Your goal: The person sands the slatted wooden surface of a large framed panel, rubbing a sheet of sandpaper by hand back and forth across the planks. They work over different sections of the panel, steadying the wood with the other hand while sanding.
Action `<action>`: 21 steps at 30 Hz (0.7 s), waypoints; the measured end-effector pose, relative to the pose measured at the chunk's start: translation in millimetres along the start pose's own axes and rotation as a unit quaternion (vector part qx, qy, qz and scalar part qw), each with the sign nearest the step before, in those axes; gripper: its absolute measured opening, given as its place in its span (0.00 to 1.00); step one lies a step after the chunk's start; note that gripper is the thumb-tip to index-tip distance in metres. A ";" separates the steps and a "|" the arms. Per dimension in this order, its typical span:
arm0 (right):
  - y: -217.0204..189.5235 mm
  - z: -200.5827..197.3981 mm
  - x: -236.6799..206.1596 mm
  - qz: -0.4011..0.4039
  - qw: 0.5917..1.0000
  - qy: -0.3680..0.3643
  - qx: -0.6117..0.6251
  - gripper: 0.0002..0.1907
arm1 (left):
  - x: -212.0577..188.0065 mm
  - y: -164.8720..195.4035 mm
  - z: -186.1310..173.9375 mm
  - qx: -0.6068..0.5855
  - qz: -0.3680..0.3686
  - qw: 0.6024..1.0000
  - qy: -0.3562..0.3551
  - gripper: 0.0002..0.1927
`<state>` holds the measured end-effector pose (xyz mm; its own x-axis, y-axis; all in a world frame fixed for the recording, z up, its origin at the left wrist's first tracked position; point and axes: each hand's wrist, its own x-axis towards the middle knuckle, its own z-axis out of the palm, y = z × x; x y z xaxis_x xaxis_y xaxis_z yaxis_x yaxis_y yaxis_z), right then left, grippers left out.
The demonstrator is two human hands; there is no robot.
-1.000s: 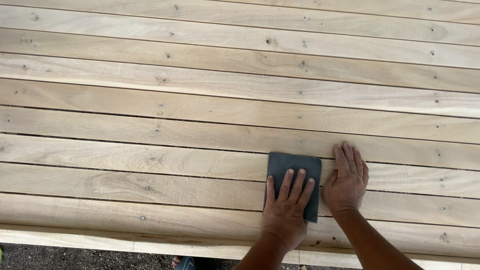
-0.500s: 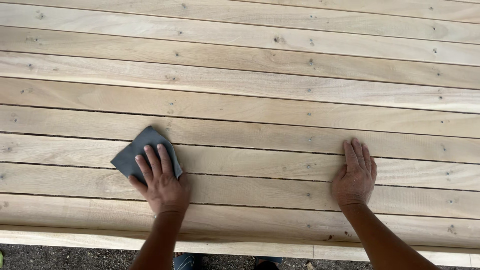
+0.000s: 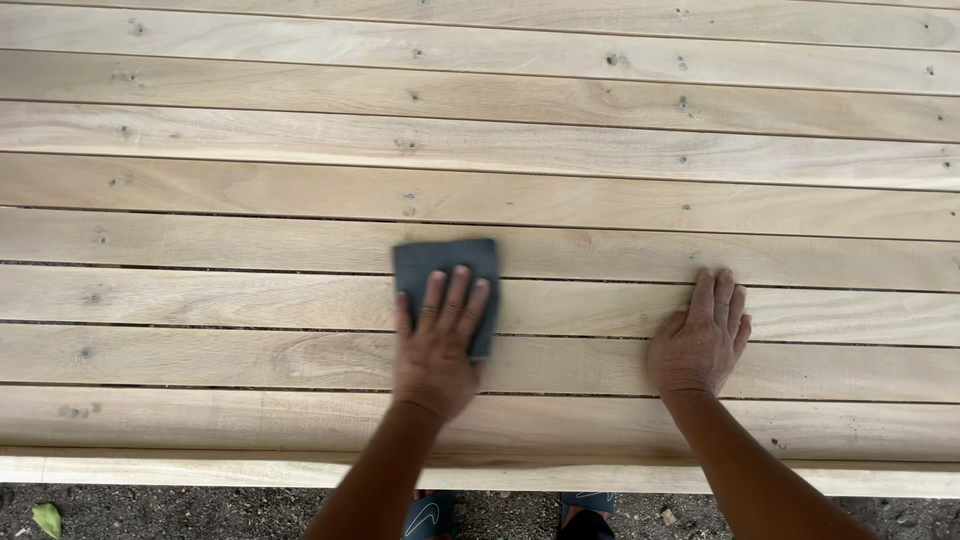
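Note:
A dark grey sheet of sandpaper lies flat on a platform of pale wooden planks, near the middle of the view. My left hand presses down on it with fingers spread over its lower part. My right hand rests flat on a bare plank to the right, fingers together and palm down, holding nothing. About a hand's width of wood separates the two hands.
The planks run left to right with narrow gaps and small nail heads. The platform's front edge is close below my hands. Beneath it are dark gravel ground, my dark sandals and a green leaf.
My left hand slid the sandpaper far left along the planks, then back right toward the middle. My right hand has stayed flat in nearly the same place.

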<state>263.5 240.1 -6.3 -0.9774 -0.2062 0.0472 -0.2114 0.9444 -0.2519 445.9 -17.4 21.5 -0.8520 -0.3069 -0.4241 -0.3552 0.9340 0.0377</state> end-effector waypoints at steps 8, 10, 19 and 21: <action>-42.4 12.3 -1.1 -0.012 0.998 -0.047 -0.051 0.43 | -26.0 -167.3 2.6 -0.047 -0.370 0.919 0.130 0.46; -73.2 19.0 -5.2 -0.039 0.997 -0.056 -0.046 0.43 | -21.0 -135.7 -5.6 -0.043 -0.352 0.933 0.066 0.51; -193.5 47.8 -23.3 -0.107 0.990 -0.078 -0.055 0.44 | -31.5 -97.0 -10.7 -0.001 0.095 0.994 0.055 0.46; -197.9 46.0 -23.6 -0.106 0.989 -0.083 -0.054 0.44 | -29.3 -168.7 3.1 0.027 -0.003 0.998 0.048 0.47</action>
<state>328.8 46.3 -2.0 -0.8986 -0.4325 -0.0741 -0.4191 0.8959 -0.1476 532.0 -165.4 24.8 -0.8839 -0.3258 -0.3355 -0.3413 0.9398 -0.0135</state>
